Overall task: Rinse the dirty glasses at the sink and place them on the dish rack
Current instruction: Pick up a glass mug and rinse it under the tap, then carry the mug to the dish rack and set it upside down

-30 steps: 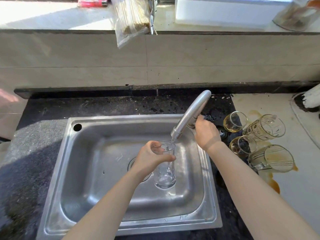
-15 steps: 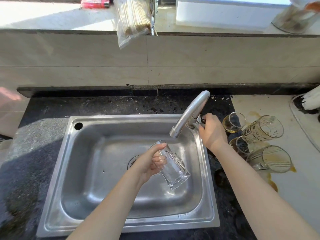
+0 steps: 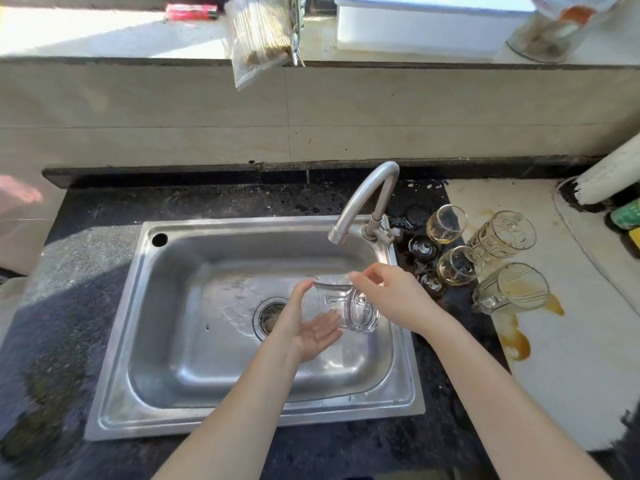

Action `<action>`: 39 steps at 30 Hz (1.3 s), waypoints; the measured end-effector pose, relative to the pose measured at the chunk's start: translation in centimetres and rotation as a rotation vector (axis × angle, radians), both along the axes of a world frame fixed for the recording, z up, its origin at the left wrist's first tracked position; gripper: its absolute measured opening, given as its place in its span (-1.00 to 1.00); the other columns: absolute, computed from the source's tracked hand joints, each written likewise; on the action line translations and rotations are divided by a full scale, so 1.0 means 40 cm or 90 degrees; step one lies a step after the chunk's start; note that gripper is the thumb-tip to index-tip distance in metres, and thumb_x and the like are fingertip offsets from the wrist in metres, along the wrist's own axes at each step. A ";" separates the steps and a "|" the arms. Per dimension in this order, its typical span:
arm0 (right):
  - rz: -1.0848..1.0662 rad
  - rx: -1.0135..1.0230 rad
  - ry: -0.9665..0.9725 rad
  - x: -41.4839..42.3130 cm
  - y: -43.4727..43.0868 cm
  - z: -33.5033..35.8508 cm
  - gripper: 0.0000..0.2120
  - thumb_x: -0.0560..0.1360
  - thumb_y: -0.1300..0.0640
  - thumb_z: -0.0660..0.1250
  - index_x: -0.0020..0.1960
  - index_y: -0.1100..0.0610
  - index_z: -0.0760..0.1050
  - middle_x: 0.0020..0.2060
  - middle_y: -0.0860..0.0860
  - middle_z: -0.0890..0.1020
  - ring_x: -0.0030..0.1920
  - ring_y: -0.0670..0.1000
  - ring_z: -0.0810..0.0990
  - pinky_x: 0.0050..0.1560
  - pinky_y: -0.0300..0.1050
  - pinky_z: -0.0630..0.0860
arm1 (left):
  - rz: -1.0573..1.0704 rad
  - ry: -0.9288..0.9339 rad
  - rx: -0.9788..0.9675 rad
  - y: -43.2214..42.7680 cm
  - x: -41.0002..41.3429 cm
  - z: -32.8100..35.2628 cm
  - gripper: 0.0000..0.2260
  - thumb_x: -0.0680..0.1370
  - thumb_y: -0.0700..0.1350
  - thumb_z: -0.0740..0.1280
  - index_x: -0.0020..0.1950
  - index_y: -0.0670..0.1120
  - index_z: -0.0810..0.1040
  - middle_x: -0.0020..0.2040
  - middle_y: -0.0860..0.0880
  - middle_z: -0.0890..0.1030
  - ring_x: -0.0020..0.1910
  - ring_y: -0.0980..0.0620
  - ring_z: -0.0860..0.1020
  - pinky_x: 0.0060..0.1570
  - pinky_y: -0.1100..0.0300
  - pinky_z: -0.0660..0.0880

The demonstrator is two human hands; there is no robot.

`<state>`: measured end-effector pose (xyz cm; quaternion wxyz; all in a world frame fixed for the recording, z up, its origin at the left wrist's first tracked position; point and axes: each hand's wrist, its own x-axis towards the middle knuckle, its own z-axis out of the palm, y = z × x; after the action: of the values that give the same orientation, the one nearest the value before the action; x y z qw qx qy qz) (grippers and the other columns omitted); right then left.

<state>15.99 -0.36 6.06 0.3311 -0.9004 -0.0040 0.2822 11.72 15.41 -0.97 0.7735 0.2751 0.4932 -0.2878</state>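
A clear glass (image 3: 346, 306) lies on its side over the steel sink (image 3: 242, 225), mouth to the left, thick base toward me. My left hand (image 3: 308, 327) cups it from below, thumb on the rim. My right hand (image 3: 394, 299) grips it from above, near the base. No water runs from the faucet (image 3: 363, 202) just behind them. Several dirty glasses with brown residue lie on the counter right of the sink: one small (image 3: 446, 223), one patterned (image 3: 502, 233), another small (image 3: 459, 265), one large (image 3: 512, 289). No dish rack is in view.
Brown spills (image 3: 516, 341) stain the light counter by the dirty glasses. A white pipe (image 3: 609, 178) and a green sponge (image 3: 627, 216) sit at the far right. On the sill above are a plastic bag (image 3: 259, 36), a red lighter (image 3: 192, 10) and a white box (image 3: 433, 26).
The water stopped. My right hand left the faucet handle and came onto the glass. The glass went from upright under the spout to lying on its side between both hands.
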 end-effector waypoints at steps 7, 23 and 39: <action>-0.008 -0.068 0.013 -0.095 0.036 0.002 -0.29 0.36 -0.40 0.27 0.33 0.04 0.34 0.25 0.02 0.47 0.17 0.05 0.50 0.05 -0.03 0.46 | 0.006 -0.011 0.015 0.005 -0.036 0.030 -0.54 0.41 0.18 0.42 -0.09 -0.19 0.39 -0.07 -0.17 0.60 -0.11 -0.06 0.61 0.16 -0.05 0.50; -0.357 0.147 0.010 -0.364 0.045 0.043 -0.29 0.31 -0.26 0.47 0.33 -0.01 0.30 0.14 -0.09 0.46 0.07 -0.10 0.48 0.03 -0.15 0.49 | -0.365 -0.175 0.064 0.056 -0.076 0.103 -0.41 0.31 0.21 0.47 0.06 -0.25 0.52 -0.03 -0.13 0.58 0.04 -0.05 0.53 0.11 -0.11 0.49; -0.849 0.314 -0.153 -1.069 -0.340 0.000 -0.35 0.20 0.12 0.65 0.16 -0.07 0.39 0.10 0.01 0.55 0.04 -0.01 0.62 -0.15 -0.33 0.53 | -0.970 -0.679 0.113 -0.607 -0.533 0.237 -0.35 0.17 0.15 0.56 0.20 -0.02 0.52 0.10 -0.04 0.60 0.06 0.06 0.54 -0.07 0.17 0.46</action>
<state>-26.76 -13.96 6.04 0.6236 -0.6350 0.4470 -0.0903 -9.59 -8.88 8.51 0.4767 0.6780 -0.2205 -0.5143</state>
